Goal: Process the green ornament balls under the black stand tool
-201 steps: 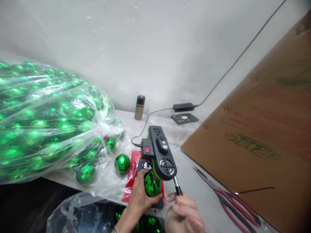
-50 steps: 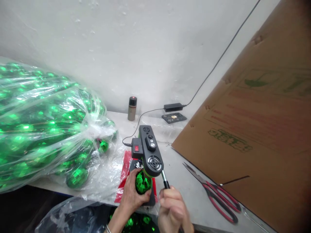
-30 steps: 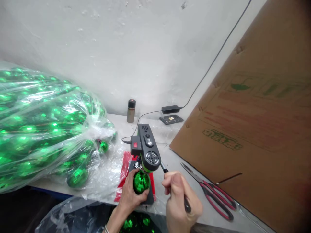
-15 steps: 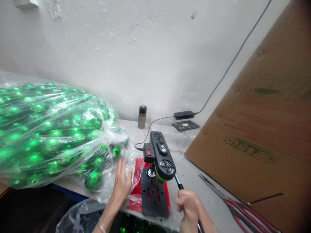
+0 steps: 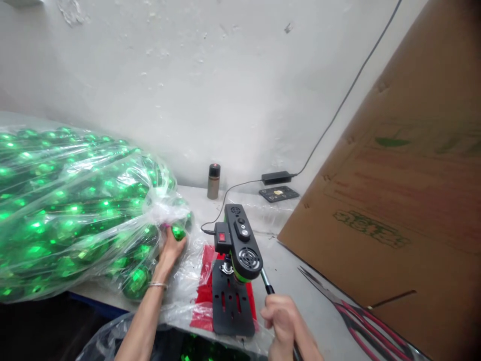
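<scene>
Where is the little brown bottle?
The bottle stands by the wall, mid head view, between the bag of green balls and the black adapter.

Little brown can [image 5: 214, 181] with a dark cap stands upright by the wall [image 5: 188, 75], black power brick [image 5: 276, 177] to its right, a flat black gadget [image 5: 278, 193] just in front of that. Big cardboard sheet [image 5: 394, 210] leans on the right, red-handled scissors [image 5: 353, 316] on the surface [image 5: 285, 271] beside it.
</scene>
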{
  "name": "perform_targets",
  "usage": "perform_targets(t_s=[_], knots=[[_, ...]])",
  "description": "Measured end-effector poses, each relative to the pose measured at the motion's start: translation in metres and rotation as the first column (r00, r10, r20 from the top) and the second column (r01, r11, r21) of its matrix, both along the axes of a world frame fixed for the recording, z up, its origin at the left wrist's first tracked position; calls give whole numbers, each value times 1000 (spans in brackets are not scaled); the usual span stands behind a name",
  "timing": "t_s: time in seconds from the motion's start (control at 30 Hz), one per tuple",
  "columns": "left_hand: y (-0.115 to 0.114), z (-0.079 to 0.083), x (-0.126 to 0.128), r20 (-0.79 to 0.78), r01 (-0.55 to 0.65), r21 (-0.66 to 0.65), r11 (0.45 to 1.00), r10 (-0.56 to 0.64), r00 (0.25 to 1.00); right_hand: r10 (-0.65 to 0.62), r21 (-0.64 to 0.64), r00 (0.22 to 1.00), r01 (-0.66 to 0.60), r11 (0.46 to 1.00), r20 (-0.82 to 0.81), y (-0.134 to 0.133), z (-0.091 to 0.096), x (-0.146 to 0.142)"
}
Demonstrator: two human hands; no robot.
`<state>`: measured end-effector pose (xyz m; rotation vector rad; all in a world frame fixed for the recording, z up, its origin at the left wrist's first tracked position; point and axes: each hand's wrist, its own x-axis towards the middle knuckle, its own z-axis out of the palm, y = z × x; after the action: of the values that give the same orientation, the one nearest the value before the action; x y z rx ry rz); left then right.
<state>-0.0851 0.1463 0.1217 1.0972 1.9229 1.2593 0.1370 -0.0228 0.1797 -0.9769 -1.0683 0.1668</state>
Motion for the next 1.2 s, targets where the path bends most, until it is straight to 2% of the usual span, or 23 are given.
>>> perform_targets(t_s=[0.1, 0.17, 0.23, 0.3, 0.33, 0.37, 0.47, 0.57, 0.7, 0.8, 0.9, 1.0, 1.1, 1.2], knots=[[-24, -2, 8, 189, 43, -44, 998, -34, 981, -1, -8, 1000, 1, 1000, -5, -1, 2, -1], [-49, -7, 15, 360, 117, -65, 991, -86, 929, 2, -21, 999, -3, 1000, -33, -1, 6, -1], [-74, -14, 22, 609, 208, -51, 977, -134, 782, 4, -40, 999, -6, 999, -48, 0, 13, 2], [-94, -21, 27, 807, 263, -15, 965, -144, 573, 26, -56, 1000, -27, 998, -13, 1, 22, 7], [-102, -25, 30, 855, 265, -1, 964, -137, 501, 49, -59, 999, -48, 997, 23, 3, 27, 10], [-108, -28, 33, 870, 262, 2, 965, -131, 475, 76, -59, 995, -72, 996, 64, 4, 30, 13], [-121, -40, 46, 846, 299, -20, 954, -143, 514, 111, -59, 986, -104, 993, 128, 7, 38, 20], [-128, -53, 64, 750, 343, -35, 939, -202, 629, 109, -36, 984, -105, 994, 144, 8, 39, 23], [-132, -69, 82, 493, 331, 57, 942, -315, 811, 141, -31, 966, -137, 990, 215, 7, 38, 25], [-135, -78, 84, 258, 370, 129, 920, -392, 883, 146, -32, 969, -143, 989, 200, 4, 36, 24], [-138, -86, 81, 59, 435, 102, 895, -442, 895, 129, -62, 984, -123, 991, 122, 1, 33, 17], [-140, -99, 80, -63, 457, 131, 880, -453, 889, 117, -74, 991, -112, 991, 68, -2, 32, 9], [-140, -111, 84, -179, 460, 193, 867, -430, 885, 117, -73, 991, -113, 991, 60, -3, 31, 9], [-139, -114, 88, -260, 458, 213, 863, -401, 878, 146, -59, 983, -141, 988, 108, -1, 31, 16]])
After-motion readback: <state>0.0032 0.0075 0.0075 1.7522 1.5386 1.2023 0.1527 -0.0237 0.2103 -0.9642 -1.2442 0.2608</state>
